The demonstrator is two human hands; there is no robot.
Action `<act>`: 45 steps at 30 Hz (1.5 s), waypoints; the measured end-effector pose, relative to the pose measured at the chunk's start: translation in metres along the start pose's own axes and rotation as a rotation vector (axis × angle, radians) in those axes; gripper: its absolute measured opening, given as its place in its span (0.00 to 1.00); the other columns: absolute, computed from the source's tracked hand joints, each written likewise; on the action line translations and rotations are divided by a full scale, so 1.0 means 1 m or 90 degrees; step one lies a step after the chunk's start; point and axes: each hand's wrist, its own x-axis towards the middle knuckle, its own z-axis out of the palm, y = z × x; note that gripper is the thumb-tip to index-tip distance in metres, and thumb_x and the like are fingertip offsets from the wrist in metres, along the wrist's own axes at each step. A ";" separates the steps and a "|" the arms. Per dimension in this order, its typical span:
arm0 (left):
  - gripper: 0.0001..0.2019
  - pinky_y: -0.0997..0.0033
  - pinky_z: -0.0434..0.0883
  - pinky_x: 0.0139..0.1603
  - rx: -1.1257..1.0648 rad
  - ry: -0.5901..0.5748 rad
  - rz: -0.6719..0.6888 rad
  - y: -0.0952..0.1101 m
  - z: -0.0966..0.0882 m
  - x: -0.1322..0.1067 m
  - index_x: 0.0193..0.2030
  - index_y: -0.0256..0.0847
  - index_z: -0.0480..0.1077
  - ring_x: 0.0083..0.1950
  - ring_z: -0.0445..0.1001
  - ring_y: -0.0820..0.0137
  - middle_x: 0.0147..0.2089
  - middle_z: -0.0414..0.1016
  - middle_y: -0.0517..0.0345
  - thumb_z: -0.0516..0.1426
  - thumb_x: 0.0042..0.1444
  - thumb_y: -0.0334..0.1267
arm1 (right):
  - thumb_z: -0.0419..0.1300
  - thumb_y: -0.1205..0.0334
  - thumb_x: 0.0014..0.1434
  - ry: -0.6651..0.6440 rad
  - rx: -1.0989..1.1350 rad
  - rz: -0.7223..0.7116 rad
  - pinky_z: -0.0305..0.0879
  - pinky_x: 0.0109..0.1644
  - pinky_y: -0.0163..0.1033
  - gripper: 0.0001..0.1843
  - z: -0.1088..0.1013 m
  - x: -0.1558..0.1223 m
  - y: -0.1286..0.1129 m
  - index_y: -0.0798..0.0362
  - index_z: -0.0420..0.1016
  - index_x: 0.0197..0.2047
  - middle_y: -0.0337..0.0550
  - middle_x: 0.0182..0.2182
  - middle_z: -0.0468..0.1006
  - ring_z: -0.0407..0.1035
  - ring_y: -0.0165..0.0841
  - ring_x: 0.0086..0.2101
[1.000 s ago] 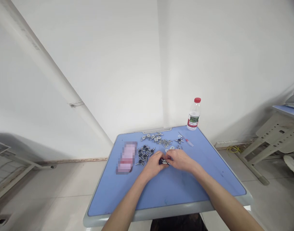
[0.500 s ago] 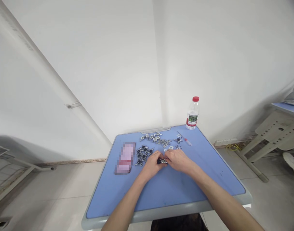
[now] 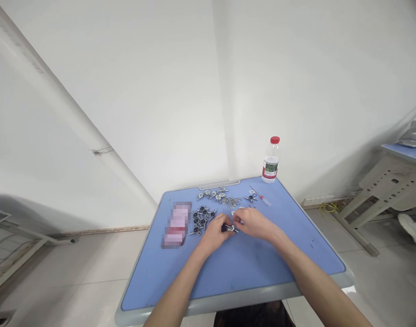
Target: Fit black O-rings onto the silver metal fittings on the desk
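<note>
My left hand (image 3: 215, 234) is closed around a small metal part with a stem and a dark piece (image 3: 231, 228), low over the table. Just to its right is my right hand (image 3: 251, 221), its fingertips pinched together slightly apart from that part; what they hold, if anything, is too small to make out. Left of my left hand lies a cluster of metal parts with black discs (image 3: 203, 221). Behind the hands are silvery metal parts (image 3: 215, 195) and a heap of thin stems (image 3: 232, 201). A flat pale plate (image 3: 233, 212) shows partly behind my right fingers.
A screwdriver with a clear and red handle (image 3: 264, 200) lies at the right rear, beside a black-disc part (image 3: 251, 198) and rings. A red-capped water bottle (image 3: 270, 161) stands at the back corner. A blurred pinkish rectangular object (image 3: 178, 225) lies on the blue table (image 3: 255, 268) at left.
My right hand has drawn slightly away from the part in my left hand, opening a small gap. The left hand keeps its hold. The view has shifted slightly.
</note>
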 end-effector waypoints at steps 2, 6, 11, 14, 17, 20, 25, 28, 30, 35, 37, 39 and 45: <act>0.05 0.71 0.64 0.39 0.001 -0.001 0.000 0.001 -0.001 -0.001 0.32 0.40 0.67 0.38 0.68 0.69 0.37 0.70 0.59 0.60 0.48 0.33 | 0.54 0.70 0.58 0.034 0.008 0.031 0.56 0.34 0.33 0.08 -0.005 0.001 0.010 0.53 0.73 0.34 0.42 0.32 0.78 0.70 0.32 0.32; 0.05 0.71 0.63 0.38 -0.005 -0.002 -0.001 0.003 -0.001 -0.001 0.33 0.41 0.68 0.38 0.68 0.70 0.37 0.70 0.60 0.61 0.49 0.33 | 0.52 0.70 0.59 0.026 -0.068 0.168 0.56 0.35 0.34 0.10 -0.014 0.003 0.038 0.53 0.74 0.34 0.44 0.32 0.79 0.72 0.34 0.34; 0.06 0.71 0.64 0.40 -0.017 -0.008 -0.011 0.004 -0.002 -0.002 0.34 0.41 0.69 0.39 0.68 0.69 0.38 0.70 0.60 0.61 0.49 0.34 | 0.52 0.69 0.58 0.002 -0.085 0.219 0.54 0.31 0.34 0.10 -0.014 0.005 0.059 0.53 0.75 0.34 0.46 0.31 0.79 0.73 0.36 0.34; 0.06 0.71 0.64 0.40 -0.020 -0.009 -0.007 0.005 -0.002 -0.003 0.34 0.41 0.69 0.39 0.68 0.69 0.38 0.70 0.59 0.62 0.49 0.34 | 0.53 0.68 0.58 -0.003 -0.080 0.210 0.55 0.33 0.35 0.09 -0.009 0.008 0.058 0.54 0.75 0.33 0.46 0.32 0.80 0.73 0.36 0.35; 0.07 0.71 0.64 0.40 -0.023 -0.009 -0.006 0.005 -0.002 -0.003 0.34 0.41 0.70 0.39 0.68 0.69 0.38 0.70 0.60 0.62 0.48 0.33 | 0.53 0.69 0.58 0.001 -0.072 0.197 0.57 0.37 0.35 0.09 -0.005 0.010 0.055 0.54 0.75 0.33 0.46 0.34 0.80 0.73 0.35 0.36; 0.07 0.71 0.64 0.40 -0.026 -0.011 -0.007 0.005 -0.002 -0.003 0.34 0.41 0.70 0.39 0.68 0.69 0.38 0.69 0.60 0.62 0.48 0.33 | 0.53 0.70 0.57 0.009 -0.060 0.192 0.57 0.39 0.35 0.09 -0.004 0.010 0.055 0.54 0.75 0.32 0.45 0.33 0.80 0.73 0.34 0.35; 0.08 0.71 0.64 0.41 -0.026 -0.023 -0.003 0.006 -0.005 -0.003 0.36 0.41 0.70 0.39 0.68 0.69 0.39 0.69 0.60 0.62 0.48 0.33 | 0.49 0.65 0.62 0.074 -0.004 0.199 0.58 0.35 0.35 0.12 -0.011 0.008 0.055 0.54 0.75 0.38 0.45 0.33 0.79 0.71 0.34 0.33; 0.08 0.70 0.65 0.42 -0.022 -0.034 0.000 0.008 -0.007 -0.004 0.36 0.41 0.70 0.41 0.68 0.68 0.39 0.69 0.59 0.62 0.48 0.32 | 0.45 0.57 0.65 0.166 0.193 0.180 0.59 0.33 0.35 0.17 -0.018 0.005 0.046 0.53 0.72 0.36 0.41 0.28 0.75 0.68 0.32 0.28; 0.09 0.70 0.65 0.43 -0.017 -0.035 -0.003 0.008 -0.008 -0.004 0.37 0.41 0.70 0.41 0.68 0.68 0.39 0.69 0.59 0.61 0.48 0.31 | 0.44 0.53 0.65 0.198 0.354 0.162 0.60 0.31 0.35 0.19 -0.021 0.003 0.037 0.53 0.70 0.34 0.39 0.27 0.72 0.65 0.30 0.26; 0.07 0.70 0.64 0.41 0.008 -0.018 -0.001 0.007 -0.005 -0.003 0.36 0.40 0.69 0.40 0.68 0.68 0.38 0.69 0.59 0.60 0.48 0.31 | 0.43 0.50 0.65 0.216 0.477 0.105 0.57 0.30 0.35 0.20 -0.012 0.003 0.013 0.51 0.63 0.27 0.36 0.24 0.64 0.59 0.30 0.26; 0.06 0.70 0.64 0.40 0.011 -0.012 -0.002 0.005 -0.004 -0.003 0.35 0.40 0.69 0.39 0.68 0.68 0.37 0.69 0.59 0.60 0.48 0.31 | 0.43 0.48 0.66 0.210 0.479 0.084 0.56 0.30 0.35 0.21 -0.005 0.004 0.006 0.50 0.60 0.27 0.35 0.24 0.61 0.57 0.30 0.26; 0.06 0.71 0.64 0.40 0.004 -0.013 -0.004 0.004 -0.003 -0.003 0.35 0.40 0.69 0.39 0.68 0.69 0.38 0.69 0.59 0.60 0.48 0.31 | 0.42 0.48 0.67 0.191 0.505 0.064 0.55 0.29 0.35 0.20 0.001 0.004 -0.001 0.50 0.60 0.28 0.34 0.24 0.61 0.56 0.29 0.25; 0.08 0.71 0.64 0.39 -0.010 -0.015 -0.006 0.001 -0.001 -0.003 0.35 0.40 0.69 0.38 0.67 0.69 0.37 0.68 0.60 0.61 0.47 0.32 | 0.45 0.52 0.67 0.114 0.504 -0.003 0.57 0.31 0.34 0.13 0.008 0.001 -0.015 0.50 0.61 0.36 0.35 0.27 0.65 0.58 0.28 0.26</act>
